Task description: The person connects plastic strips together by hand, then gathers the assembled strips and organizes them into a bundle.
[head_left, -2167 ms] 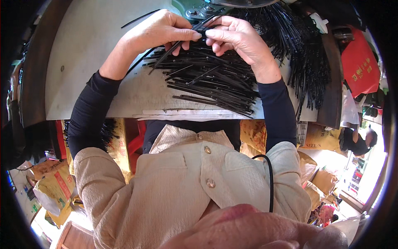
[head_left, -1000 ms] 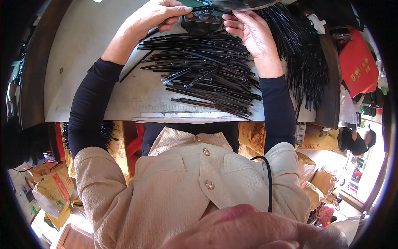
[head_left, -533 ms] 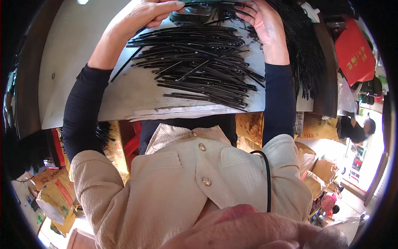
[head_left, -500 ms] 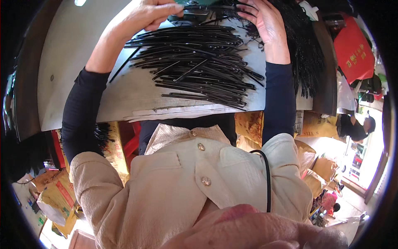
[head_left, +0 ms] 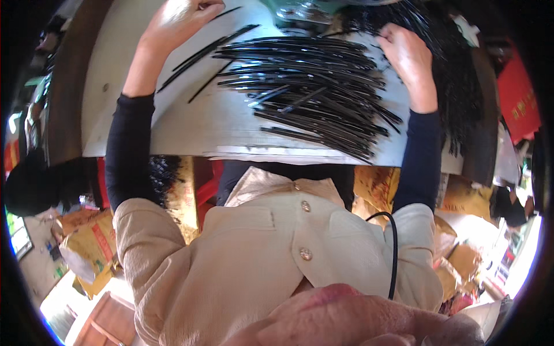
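A broad pile of thin black strips (head_left: pixel 306 75) with small holes at the ends lies on the pale table. At the pile's upper left, my left hand (head_left: pixel 179 20) has its fingers curled closed. A thin dark strip (head_left: pixel 229 12) shows beside its fingertips; whether they grip it cannot be made out. Loose black strips (head_left: pixel 202 55) lie on the table below that hand. My right hand (head_left: pixel 408 55) is closed too, at the pile's upper right, next to a dense hanging bundle of black strands (head_left: pixel 453 75). Anything between its fingers is hidden.
A green machine (head_left: pixel 306 14) stands at the table's far edge, between my hands. The pale table top (head_left: pixel 121 109) has a dark side edge (head_left: pixel 66 86). Something red (head_left: pixel 517 95) hangs at the right. Yellow sacks (head_left: pixel 89 251) stand on the floor at the left.
My hands have moved apart and no longer stretch a black strip between them. The right came down and outward. More loose strips lie left of the pile; the whole view has shifted.
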